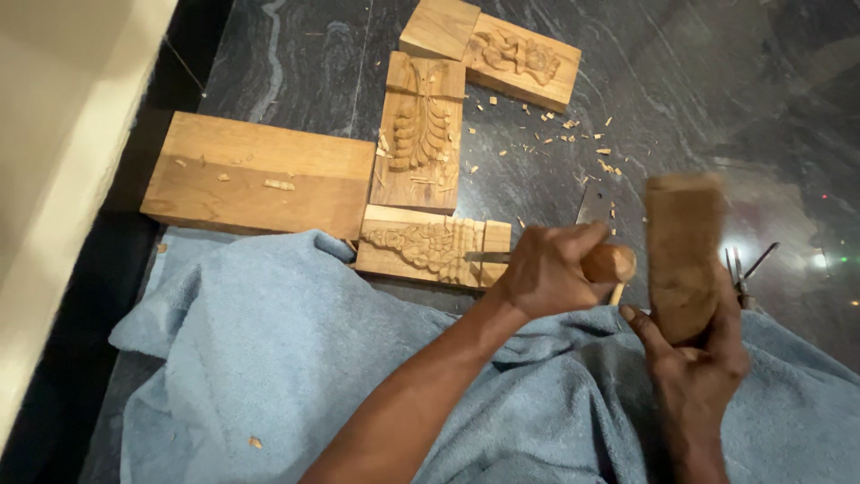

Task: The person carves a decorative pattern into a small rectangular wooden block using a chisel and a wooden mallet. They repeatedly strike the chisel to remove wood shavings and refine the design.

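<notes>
Against carved block (434, 251), chisel (609, 263) gripped in left hand (546, 269), mallet (683, 255) in right hand (703, 354)

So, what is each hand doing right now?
Left hand: closed on a wooden-handled chisel.
Right hand: closed on a brown wooden mallet.

Bare stone floor (717, 99) open at right, carved blocks (421, 134) crowding left, towel (269, 358) below

A plain wooden block (260, 175) lies on the dark stone floor (717, 81), beside two carved panels (418, 130) (520, 58). Wood chips (573, 134) scatter nearby; a blue towel (269, 358) spreads below.
</notes>
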